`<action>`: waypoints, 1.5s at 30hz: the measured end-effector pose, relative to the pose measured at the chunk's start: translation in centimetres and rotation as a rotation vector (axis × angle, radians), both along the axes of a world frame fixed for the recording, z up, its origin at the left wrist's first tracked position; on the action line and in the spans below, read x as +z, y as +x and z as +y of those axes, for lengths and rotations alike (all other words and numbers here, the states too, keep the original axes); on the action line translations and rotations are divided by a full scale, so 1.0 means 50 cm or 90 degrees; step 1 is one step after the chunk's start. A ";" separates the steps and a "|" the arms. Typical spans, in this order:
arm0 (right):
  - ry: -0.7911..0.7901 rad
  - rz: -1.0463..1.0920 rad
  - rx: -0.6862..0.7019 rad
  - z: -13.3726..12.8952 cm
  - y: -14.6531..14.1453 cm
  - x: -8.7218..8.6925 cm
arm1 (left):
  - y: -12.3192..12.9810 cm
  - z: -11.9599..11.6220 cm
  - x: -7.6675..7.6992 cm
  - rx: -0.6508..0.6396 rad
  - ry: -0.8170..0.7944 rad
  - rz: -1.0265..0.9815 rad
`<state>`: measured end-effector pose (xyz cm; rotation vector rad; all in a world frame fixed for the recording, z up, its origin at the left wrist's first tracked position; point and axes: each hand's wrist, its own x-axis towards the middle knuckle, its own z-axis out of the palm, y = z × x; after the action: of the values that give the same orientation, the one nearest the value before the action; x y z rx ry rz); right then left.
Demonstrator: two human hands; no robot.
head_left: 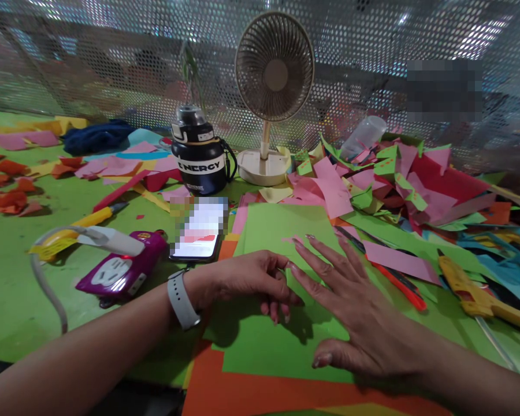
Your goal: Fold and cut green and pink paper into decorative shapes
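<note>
Green paper sheets (281, 346) lie in front of me on top of an orange sheet (251, 396). My right hand (351, 300) rests over the right side of the green paper, palm down with fingers spread, holding nothing. My left hand (260, 283), with a pale watch band on the wrist, is over the middle of the paper with its fingers curled. Its index fingertip meets the tip of a right-hand finger; whether anything is between the left fingers is too hidden to tell. A lit phone (199, 231) lies just beyond the left wrist.
A purple power strip (121, 268) with a white plug sits left, near a yellow tool (82, 225). Behind stand a black bottle (201, 162) and a fan (275, 75). Paper scraps (329, 185), red-handled scissors (398, 283) and a yellow glue gun (468, 289) lie right.
</note>
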<state>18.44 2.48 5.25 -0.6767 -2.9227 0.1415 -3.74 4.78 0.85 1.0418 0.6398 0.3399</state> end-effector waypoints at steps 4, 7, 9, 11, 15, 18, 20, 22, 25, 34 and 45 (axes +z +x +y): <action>-0.004 0.005 -0.002 -0.001 0.000 -0.003 | 0.001 -0.001 0.002 0.000 0.003 0.001; 0.000 -0.008 -0.002 -0.003 0.000 -0.005 | 0.002 -0.002 0.001 0.007 0.003 0.002; 0.004 -0.013 -0.001 -0.005 -0.002 -0.005 | 0.003 -0.002 0.002 0.007 0.007 0.002; 0.001 -0.009 0.001 -0.005 -0.003 -0.005 | 0.003 -0.003 0.003 0.004 0.015 0.003; -0.033 0.037 -0.035 0.001 -0.002 -0.008 | 0.003 -0.005 0.006 -0.001 0.026 0.030; -0.065 0.099 -0.094 0.013 -0.001 -0.014 | 0.004 -0.010 0.003 0.000 0.027 0.030; -0.095 0.126 -0.132 0.020 -0.002 -0.017 | 0.005 -0.014 0.000 0.005 0.035 0.015; -0.127 0.143 -0.155 0.026 -0.005 -0.016 | 0.006 -0.016 -0.001 0.014 0.056 0.008; -0.177 0.162 -0.172 0.030 -0.009 -0.011 | 0.004 -0.017 0.005 0.021 0.092 0.008; -0.263 0.221 -0.206 0.041 -0.003 -0.010 | 0.001 -0.014 0.022 0.059 0.130 0.013; -0.296 0.226 -0.214 0.046 0.002 -0.015 | 0.004 -0.014 0.021 0.059 0.135 0.055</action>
<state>18.56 4.77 4.52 -1.0666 -2.4051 0.8255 -3.56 4.09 1.90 1.2364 0.7421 0.4527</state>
